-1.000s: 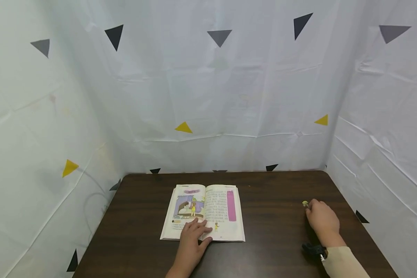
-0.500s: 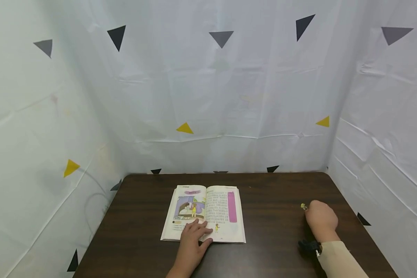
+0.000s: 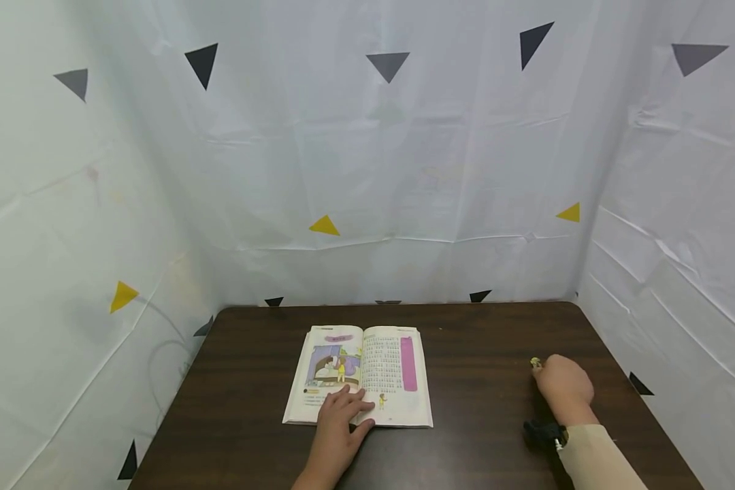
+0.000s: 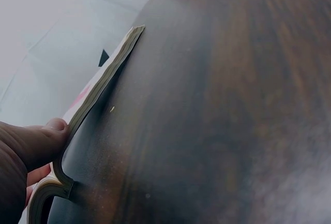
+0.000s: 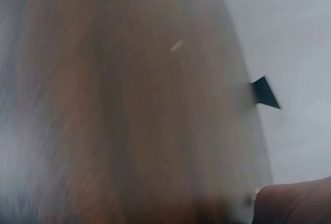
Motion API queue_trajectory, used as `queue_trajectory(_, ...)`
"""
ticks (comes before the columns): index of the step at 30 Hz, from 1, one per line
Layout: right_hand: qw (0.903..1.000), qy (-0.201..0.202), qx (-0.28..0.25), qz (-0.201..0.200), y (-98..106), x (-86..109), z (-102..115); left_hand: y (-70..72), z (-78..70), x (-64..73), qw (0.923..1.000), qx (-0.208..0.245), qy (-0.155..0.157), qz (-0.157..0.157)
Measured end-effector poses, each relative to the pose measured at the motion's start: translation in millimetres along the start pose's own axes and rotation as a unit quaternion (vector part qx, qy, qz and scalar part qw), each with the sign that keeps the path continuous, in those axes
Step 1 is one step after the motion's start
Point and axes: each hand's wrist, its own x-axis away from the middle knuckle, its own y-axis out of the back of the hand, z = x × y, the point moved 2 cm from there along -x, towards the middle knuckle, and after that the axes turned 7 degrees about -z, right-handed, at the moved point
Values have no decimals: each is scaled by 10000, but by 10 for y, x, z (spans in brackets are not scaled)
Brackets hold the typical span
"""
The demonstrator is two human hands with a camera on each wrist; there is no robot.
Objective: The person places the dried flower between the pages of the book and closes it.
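Note:
An open book [image 3: 398,407] with coloured pictures and printed text lies on the dark wooden table. My left hand [image 3: 338,429] rests on the lower part of its pages, fingers spread and fairly straight. In the left wrist view, the thumb [image 4: 49,138] touches the book's page edge [image 4: 106,79]. Over at the right of the table, my right hand [image 3: 565,388] is curled and pinches a small yellow-green thing [image 3: 535,362], whose kind is too small to tell. The right wrist view catches only part of that hand [image 5: 297,203], with the pinched thing mostly hidden.
The brown table [image 3: 465,381] has a white sheet [image 3: 404,170] with triangles behind it and on both sides. A tiny pale scrap [image 5: 177,46] lies on the tabletop in the right wrist view. A dark strap device [image 3: 544,434] sits at my right wrist.
My right hand has turned a little and shifted slightly left, and the small yellow-green thing at its fingertips has tilted with it. The left hand and the book have stayed put.

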Motion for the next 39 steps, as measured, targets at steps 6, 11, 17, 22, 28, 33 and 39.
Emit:
queue_trajectory(6,9957,-182,-863,-267,22,140,183,-10,-7,7,10000,-4,-41,-18)
queue_trajectory(11,9795,-137,-1924,-577,-51,234,466,-23,5,15,10000,-58,16,45)
queue_trajectory(17,9450,-354,-3250,-117,-235,358,820,-35,3,22,9999,-16,76,111)
queue_trajectory(22,9064,-544,-4184,208,-403,496,1132,-37,2,36,10000,14,26,73)
queue_trajectory(28,8762,-682,-4755,389,-582,604,1544,-25,8,31,9999,26,-86,-56)
queue_trajectory(33,8642,-692,-4960,479,-708,665,1880,-13,8,16,9997,98,-169,-153)
queue_trajectory(39,8523,-570,-5160,641,-875,739,2189,-25,34,15,9999,19,-47,-98)
